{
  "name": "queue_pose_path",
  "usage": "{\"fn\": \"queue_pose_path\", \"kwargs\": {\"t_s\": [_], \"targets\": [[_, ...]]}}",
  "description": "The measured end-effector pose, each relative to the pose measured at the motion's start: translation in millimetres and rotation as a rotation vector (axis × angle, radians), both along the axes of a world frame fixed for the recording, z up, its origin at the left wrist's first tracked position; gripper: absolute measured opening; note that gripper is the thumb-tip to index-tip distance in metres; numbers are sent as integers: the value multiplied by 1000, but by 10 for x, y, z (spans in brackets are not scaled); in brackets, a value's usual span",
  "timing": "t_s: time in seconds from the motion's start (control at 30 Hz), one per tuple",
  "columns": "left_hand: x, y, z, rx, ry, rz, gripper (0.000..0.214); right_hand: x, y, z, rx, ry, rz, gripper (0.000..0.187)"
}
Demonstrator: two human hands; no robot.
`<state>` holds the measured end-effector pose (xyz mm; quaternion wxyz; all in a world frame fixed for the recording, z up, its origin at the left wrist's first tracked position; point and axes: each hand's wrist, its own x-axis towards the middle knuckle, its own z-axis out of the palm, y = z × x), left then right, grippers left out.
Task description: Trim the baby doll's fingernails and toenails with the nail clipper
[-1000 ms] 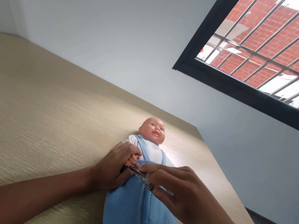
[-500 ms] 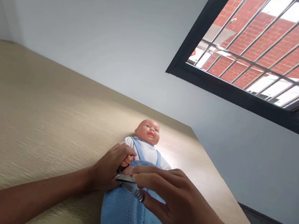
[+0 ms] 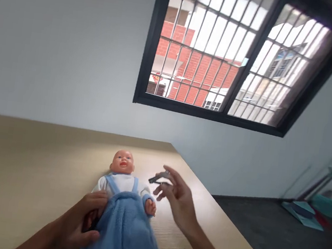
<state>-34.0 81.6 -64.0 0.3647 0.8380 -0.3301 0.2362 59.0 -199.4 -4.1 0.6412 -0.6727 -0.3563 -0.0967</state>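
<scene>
A baby doll (image 3: 122,172) in a white top and blue dungarees lies on its back on the wooden table (image 3: 26,163), its legs wrapped in a blue fleece blanket (image 3: 125,233). My left hand (image 3: 81,223) is closed on the doll's arm at the blanket's left edge. Raised above the table to the doll's right, my right hand (image 3: 176,197) pinches a small metal nail clipper (image 3: 159,177) at its fingertips, clear of the doll's free hand (image 3: 150,206).
A white wall and a barred, black-framed window (image 3: 223,58) stand behind the table. The table's right edge (image 3: 225,234) drops to a dark floor. Cleaning tools and teal objects (image 3: 311,205) lie on the floor at far right.
My right hand lifted the nail clipper off the doll's arm and moved it up and to the right. The view swung right, showing more window and floor. My left hand stayed on the doll.
</scene>
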Motion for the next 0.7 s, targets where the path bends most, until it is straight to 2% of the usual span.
{"fn": "queue_pose_path", "kwargs": {"t_s": [0.07,0.17,0.23,0.3,0.33,0.4,0.53,0.7], "targets": [[28,32,114,-16,62,83,56,-18,-79,-278,11,-3,-75,34],[147,-74,496,69,164,250,45,-65,-164,-502,5,-10,-117,33],[291,-270,763,225,284,245,34,-90,-201,-541,-5,-10,-98,34],[459,-511,922,365,372,109,19,-109,-223,-545,-32,-21,-69,37],[540,-624,950,426,399,9,19,-118,-228,-545,-57,-35,-57,38],[673,-802,917,469,431,-101,22,-133,-229,-549,-117,-79,-27,41],[803,-932,729,470,418,-114,8,-139,-219,-570,-154,-150,25,43],[827,-905,643,412,421,-159,13,-144,-225,-600,-142,-150,24,46]]}}
